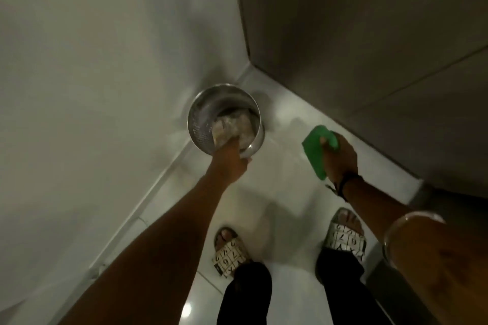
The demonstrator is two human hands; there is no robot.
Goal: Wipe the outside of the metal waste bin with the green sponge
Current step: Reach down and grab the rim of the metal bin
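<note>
A round metal waste bin (pixel 204 108) with a perforated wall stands on the white floor in the corner, seen from above. Crumpled paper (pixel 232 124) lies inside it. My left hand (pixel 232 159) grips the bin's near rim, with the thumb outside and the fingers hidden inside. My right hand (pixel 340 158) hovers to the right of the bin, apart from it, and holds a green sponge (pixel 315 150) over the floor.
A white wall (pixel 92 74) runs along the left and a darker grey tiled wall (pixel 369 34) along the right, meeting behind the bin. My two feet in patterned slippers (pixel 231 250) stand on the glossy white floor tiles (pixel 280 187) below.
</note>
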